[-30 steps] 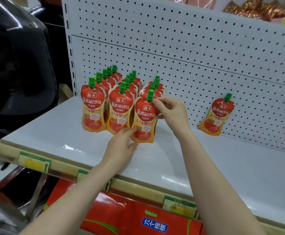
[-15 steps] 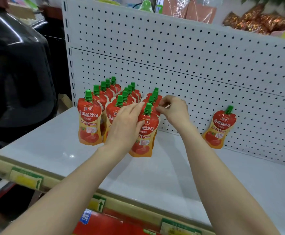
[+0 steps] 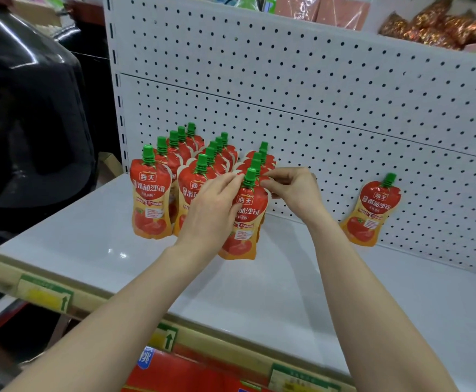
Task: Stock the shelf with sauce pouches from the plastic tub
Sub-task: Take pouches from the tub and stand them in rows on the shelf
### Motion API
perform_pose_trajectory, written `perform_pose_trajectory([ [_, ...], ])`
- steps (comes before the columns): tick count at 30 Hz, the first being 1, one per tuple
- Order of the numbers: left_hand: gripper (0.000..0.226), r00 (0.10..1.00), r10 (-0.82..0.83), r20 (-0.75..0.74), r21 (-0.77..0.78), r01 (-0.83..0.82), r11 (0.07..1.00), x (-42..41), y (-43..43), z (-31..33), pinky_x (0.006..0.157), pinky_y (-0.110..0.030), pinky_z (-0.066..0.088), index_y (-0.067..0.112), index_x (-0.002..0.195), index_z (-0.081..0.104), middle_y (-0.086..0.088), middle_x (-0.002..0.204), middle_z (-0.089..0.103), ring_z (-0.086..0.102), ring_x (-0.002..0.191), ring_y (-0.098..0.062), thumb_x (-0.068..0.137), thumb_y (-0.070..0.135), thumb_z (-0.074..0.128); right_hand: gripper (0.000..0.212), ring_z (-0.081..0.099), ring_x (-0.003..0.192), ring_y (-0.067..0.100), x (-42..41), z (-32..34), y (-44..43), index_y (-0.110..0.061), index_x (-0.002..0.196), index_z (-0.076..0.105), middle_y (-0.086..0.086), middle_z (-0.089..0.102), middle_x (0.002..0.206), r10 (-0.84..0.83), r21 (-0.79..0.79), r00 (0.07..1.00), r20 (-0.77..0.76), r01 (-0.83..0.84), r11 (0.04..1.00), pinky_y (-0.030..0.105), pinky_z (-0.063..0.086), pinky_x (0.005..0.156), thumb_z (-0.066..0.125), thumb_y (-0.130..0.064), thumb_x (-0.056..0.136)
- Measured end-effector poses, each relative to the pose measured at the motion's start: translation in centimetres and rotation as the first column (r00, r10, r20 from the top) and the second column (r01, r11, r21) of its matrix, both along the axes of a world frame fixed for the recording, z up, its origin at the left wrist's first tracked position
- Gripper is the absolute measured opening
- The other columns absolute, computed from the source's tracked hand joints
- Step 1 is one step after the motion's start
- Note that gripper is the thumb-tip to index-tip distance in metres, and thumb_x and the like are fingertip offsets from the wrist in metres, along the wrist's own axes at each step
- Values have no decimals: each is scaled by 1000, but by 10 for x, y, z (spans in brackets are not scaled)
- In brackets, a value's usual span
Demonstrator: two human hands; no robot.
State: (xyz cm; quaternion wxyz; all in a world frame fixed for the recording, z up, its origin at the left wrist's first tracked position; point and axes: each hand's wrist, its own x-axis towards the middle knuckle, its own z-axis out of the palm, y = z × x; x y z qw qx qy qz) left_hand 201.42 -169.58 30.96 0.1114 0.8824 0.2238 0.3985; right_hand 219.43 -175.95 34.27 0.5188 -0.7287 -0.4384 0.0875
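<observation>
Front pouch (image 3: 245,222) of third row stands upright on white shelf (image 3: 95,239). Left hand (image 3: 211,210) pinches its upper edge beside the green cap (image 3: 250,176); right hand (image 3: 293,190) pinches the opposite top corner. Two full rows of pouches (image 3: 174,171) at 9 o'clock. A lone pouch (image 3: 372,213) leans on pegboard (image 3: 316,108) at 3 o'clock. Plastic tub out of view.

Sauce pouches (image 3: 151,199): red upper body grading to orange-yellow below, tomato picture, white lettering, green screw caps (image 3: 148,155). Shelf (image 3: 95,236): glossy white. Back panel (image 3: 316,89): white with a regular grid of dark holes. Price strip (image 3: 44,295): tan, bearing green-and-yellow labels. Cartons (image 3: 191,374) beneath: red.
</observation>
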Motion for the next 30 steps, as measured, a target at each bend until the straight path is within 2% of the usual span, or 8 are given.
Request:
perform_pose_trajectory([
  [4, 57, 1000, -4, 6, 7, 4, 1000, -1, -1, 0, 109, -35, 38, 7, 142, 45, -7, 139, 52, 46, 130, -24, 89, 13, 65, 11, 67, 70, 11, 0, 3, -2, -14, 93, 74, 5, 73, 84, 38, -1, 999, -18, -38, 999, 17, 57, 62, 76, -8, 84],
  [11, 56, 999, -8, 41, 20, 8, 1000, -6, -3, 0, 108, -35, 38, 6, 140, 46, -8, 138, 52, 45, 129, -24, 88, 10, 65, 19, 71, 88, 16, 1, 2, -12, -16, 106, 73, 6, 75, 97, 26, 7, 999, -32, -25, 1000, 24, 56, 69, 73, -15, 87],
  [16, 51, 994, 4, 110, -18, -2, 1000, -20, -6, -4, 106, -25, 33, 12, 139, 50, -3, 135, 53, 45, 127, -19, 90, 14, 64, 19, 67, 92, 5, -12, 0, -41, -23, 110, 73, -16, 71, 94, -132, 33, 974, 182, 128, 991, 26, 53, 81, 63, -26, 94],
  [19, 41, 985, -8, 174, -64, 19, 998, -36, -17, -12, 103, -21, 35, 13, 133, 56, -1, 131, 56, 48, 123, -16, 92, 18, 61, 25, 64, 91, 5, -30, -13, -72, -25, 117, 71, -14, 70, 98, -211, 11, 935, 286, 217, 976, 27, 52, 83, 59, -31, 96],
  [21, 37, 975, -56, 216, -129, 85, 988, -50, -30, -22, 101, -28, 44, 16, 130, 58, 1, 129, 56, 53, 118, -14, 93, 19, 60, 27, 63, 89, 6, -50, -27, -98, -25, 121, 69, -10, 72, 105, -246, 9, 908, 340, 258, 966, 27, 53, 83, 57, -31, 97],
  [24, 33, 936, -177, 303, -238, 254, 937, -72, -59, -41, 87, -34, 52, 20, 125, 61, 3, 120, 60, 60, 98, -5, 92, 15, 60, 27, 62, 89, 9, -86, -54, -143, -23, 123, 68, -6, 71, 107, -287, 22, 867, 409, 305, 952, 34, 53, 85, 57, -27, 98],
  [27, 28, 890, -274, 365, -350, 404, 845, -92, -102, -65, 82, -24, 53, 18, 118, 63, 4, 109, 62, 61, 95, -3, 92, 9, 58, 25, 64, 89, 16, -127, -90, -197, -21, 119, 68, -3, 71, 103, -381, 53, 816, 435, 399, 915, 41, 52, 86, 57, -24, 97],
  [30, 26, 859, -351, 374, -456, 499, 737, -107, -152, -91, 80, -16, 49, 18, 115, 64, 1, 108, 65, 63, 91, -4, 93, 7, 57, 21, 65, 92, 20, -171, -132, -262, -16, 115, 69, -1, 71, 101, -516, 105, 750, 414, 524, 845, 37, 51, 84, 59, -20, 97],
])
